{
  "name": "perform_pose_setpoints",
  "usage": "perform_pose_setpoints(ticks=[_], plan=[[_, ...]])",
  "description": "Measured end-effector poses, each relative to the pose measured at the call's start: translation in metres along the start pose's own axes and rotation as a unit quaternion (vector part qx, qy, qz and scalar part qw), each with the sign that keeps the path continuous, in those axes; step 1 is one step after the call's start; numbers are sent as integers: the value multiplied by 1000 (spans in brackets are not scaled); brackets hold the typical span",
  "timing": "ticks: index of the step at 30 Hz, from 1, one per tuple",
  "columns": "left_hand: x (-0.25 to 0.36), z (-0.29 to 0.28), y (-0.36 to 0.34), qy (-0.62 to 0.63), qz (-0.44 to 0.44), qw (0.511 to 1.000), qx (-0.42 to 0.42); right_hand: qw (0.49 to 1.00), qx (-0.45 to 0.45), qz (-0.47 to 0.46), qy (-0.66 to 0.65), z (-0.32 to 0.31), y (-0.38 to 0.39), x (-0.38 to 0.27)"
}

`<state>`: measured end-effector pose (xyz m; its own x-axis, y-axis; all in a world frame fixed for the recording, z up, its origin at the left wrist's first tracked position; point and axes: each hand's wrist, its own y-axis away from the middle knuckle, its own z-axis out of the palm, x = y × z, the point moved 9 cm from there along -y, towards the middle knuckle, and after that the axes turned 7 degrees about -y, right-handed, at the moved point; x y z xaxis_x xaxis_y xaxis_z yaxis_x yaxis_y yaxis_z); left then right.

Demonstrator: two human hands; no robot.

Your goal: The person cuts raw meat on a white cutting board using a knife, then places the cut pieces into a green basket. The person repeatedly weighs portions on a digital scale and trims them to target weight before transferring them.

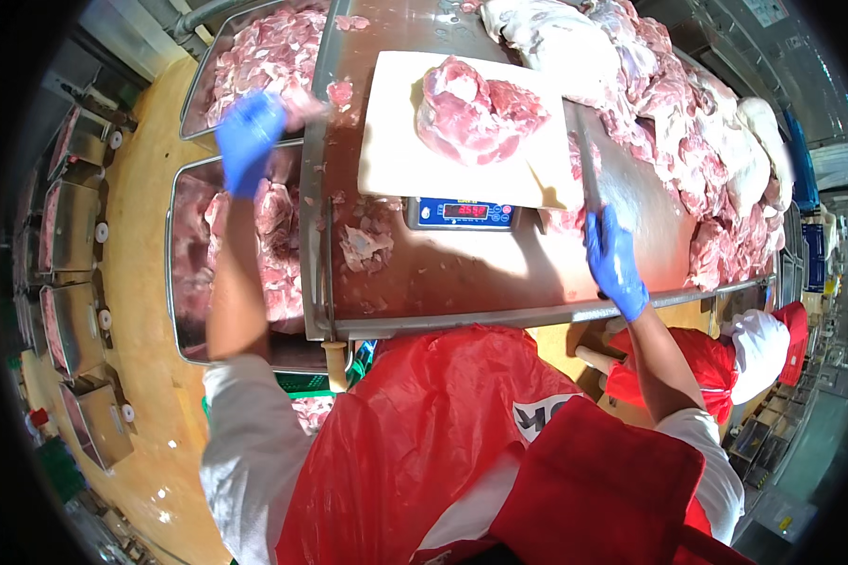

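My left hand (252, 134), blue-gloved and blurred, grips a small pink meat piece (300, 110) above the gap between two meat-filled trays at left, the upper (191, 102) and the lower (171, 254). My right hand (612, 254), also blue-gloved, is closed on a knife (589, 155), blade pointing away from me beside the white board's right side. The board (396, 165) carries a large pink meat cut (476, 115) and sits over a blue digital scale (460, 214) on the steel table (415, 301).
A long pile of pale and pink meat (678, 141) lines the table's back and right. Loose scraps (366, 245) lie at left. A co-worker in red (725, 363) is below the table's right end. Steel carts (66, 325) stand along the left floor; a green crate (301, 381) is under the lower tray.
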<state>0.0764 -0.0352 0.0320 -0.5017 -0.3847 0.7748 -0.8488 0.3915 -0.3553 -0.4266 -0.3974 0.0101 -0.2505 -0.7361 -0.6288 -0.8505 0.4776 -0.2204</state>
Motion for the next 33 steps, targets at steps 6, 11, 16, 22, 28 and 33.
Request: perform_pose_setpoints(ticks=[6, 11, 16, 22, 28, 33], plan=[[-58, -24, -87, -320, -67, 944, -41, 959, 35, 25, -280, -2, -107, 17], [151, 202, 75, -223, 273, 930, -101, 930, -54, 116, -346, 41, -193, 33], [203, 248, 121, -168, 70, 974, -134, 922, -170, 42, -344, 70, -207, 23], [177, 243, 56, -45, 325, 859, -392, 939, -117, 153, -286, 67, -114, -15], [152, 206, 24, -38, 226, 936, -269, 807, -1, 291, -515, 65, -40, -3], [82, 171, 103, 8, 68, 987, -143, 966, 36, 190, -174, 24, -14, 68]])
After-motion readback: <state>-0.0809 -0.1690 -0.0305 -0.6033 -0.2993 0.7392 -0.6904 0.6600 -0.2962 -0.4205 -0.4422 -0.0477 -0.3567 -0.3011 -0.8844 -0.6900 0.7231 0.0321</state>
